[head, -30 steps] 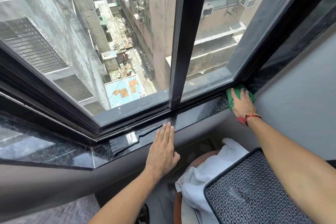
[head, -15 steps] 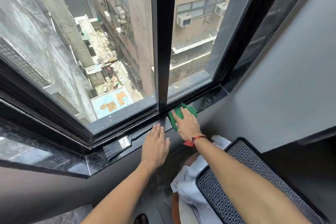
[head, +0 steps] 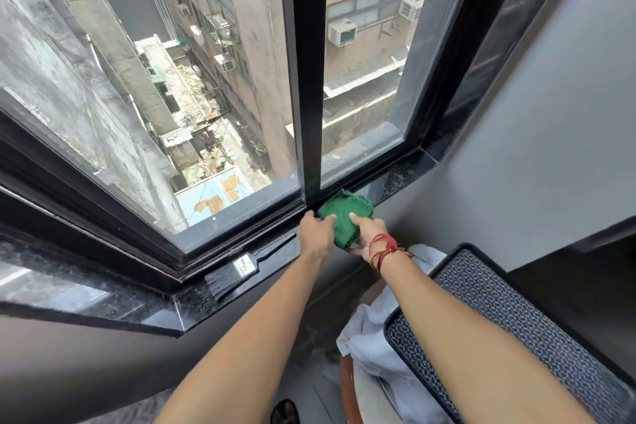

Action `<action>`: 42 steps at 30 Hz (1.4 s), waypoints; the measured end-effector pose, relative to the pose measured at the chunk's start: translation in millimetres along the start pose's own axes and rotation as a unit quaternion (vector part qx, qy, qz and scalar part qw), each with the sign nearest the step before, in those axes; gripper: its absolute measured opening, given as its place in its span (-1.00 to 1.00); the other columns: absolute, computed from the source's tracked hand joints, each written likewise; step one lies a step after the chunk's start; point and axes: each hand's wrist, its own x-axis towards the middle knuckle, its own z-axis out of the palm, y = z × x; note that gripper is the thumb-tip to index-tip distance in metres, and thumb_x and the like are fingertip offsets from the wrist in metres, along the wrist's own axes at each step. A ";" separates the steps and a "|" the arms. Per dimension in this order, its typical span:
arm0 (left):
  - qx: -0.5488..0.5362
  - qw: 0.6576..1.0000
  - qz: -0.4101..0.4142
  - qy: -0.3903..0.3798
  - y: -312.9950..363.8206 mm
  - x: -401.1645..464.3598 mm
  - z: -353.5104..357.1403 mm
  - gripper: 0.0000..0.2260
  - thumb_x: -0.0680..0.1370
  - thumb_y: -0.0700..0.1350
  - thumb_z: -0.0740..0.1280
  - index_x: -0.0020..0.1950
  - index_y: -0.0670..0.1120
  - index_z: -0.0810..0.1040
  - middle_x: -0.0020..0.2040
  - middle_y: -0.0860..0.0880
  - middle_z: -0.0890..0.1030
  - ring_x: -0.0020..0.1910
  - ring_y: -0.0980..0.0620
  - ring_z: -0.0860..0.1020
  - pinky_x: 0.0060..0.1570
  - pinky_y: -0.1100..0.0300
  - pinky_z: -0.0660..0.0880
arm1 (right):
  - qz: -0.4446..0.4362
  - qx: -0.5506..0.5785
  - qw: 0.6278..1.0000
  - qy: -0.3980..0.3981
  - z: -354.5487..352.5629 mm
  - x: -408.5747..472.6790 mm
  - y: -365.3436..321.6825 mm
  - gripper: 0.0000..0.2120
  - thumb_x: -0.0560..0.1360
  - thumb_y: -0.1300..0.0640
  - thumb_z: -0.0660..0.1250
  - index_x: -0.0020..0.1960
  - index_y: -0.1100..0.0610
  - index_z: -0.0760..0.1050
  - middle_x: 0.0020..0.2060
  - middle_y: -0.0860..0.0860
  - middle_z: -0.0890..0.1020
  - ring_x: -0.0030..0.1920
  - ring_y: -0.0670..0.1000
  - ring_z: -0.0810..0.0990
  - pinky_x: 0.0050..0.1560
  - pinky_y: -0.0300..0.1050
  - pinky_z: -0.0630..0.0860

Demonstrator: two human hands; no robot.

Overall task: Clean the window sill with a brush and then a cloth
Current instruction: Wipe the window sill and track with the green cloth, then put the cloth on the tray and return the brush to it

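A green cloth lies bunched on the dark speckled stone window sill, just below the black centre mullion. My left hand grips the cloth's left edge. My right hand, with red strings at the wrist, holds the cloth's right and lower side. A black-bristled brush with a metal ferrule lies flat on the sill to the left of both hands, untouched.
The black window frame and glass rise straight behind the sill. A grey wall closes off the right end. Below, at the right, are a patterned chair back and a white towel.
My right hand has dragged the green cloth left along the sill from the right corner to the mullion. My left hand has lifted off the sill and taken the cloth's edge.
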 end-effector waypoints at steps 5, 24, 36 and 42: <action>-0.194 0.975 -0.101 -0.023 3.9 -6.2 9.6 -0.81 0.60 -0.16 0.48 -0.05 -0.25 0.54 0.01 -0.23 0.66 -0.03 -0.17 0.66 -0.01 -0.04 0.65 | 0.005 0.088 0.995 -0.042 -21.4 -7.4 -2.6 -0.61 0.49 0.31 0.41 0.30 0.22 0.48 0.23 0.28 0.61 0.24 0.30 0.60 0.14 0.43 0.54; -0.126 0.969 -0.066 -0.201 -16.5 -140.1 134.5 -0.80 0.53 -0.34 0.47 0.14 -0.32 0.61 0.08 -0.35 0.69 0.00 -0.22 0.67 0.00 -0.15 0.63 | -0.083 0.130 0.987 0.038 -260.2 -94.9 14.4 -0.67 0.50 0.50 0.28 0.19 0.22 0.49 0.00 0.23 0.56 -0.10 0.11 0.58 -0.04 0.03 0.55; 0.312 0.918 0.208 -0.128 -36.1 -157.8 122.3 -0.80 0.56 -0.03 0.47 0.02 -0.17 0.65 0.01 -0.14 0.70 0.06 -0.18 0.63 0.09 -0.01 0.54 | -0.239 -0.410 0.845 0.246 -247.2 -109.6 39.6 -0.81 0.36 0.21 0.38 -0.02 0.14 0.59 0.04 0.08 0.59 0.16 0.13 0.50 0.25 -0.02 0.46; 0.308 0.921 0.232 -0.051 -33.6 -130.1 52.3 -0.81 0.62 0.00 0.38 -0.05 -0.12 0.54 0.02 -0.11 0.57 0.14 -0.18 0.52 0.03 -0.04 0.44 | -0.367 -0.491 0.780 0.126 -145.2 -107.4 21.7 -0.80 0.38 0.27 0.32 0.00 0.19 0.57 0.00 0.14 0.56 0.10 0.17 0.48 0.20 0.05 0.44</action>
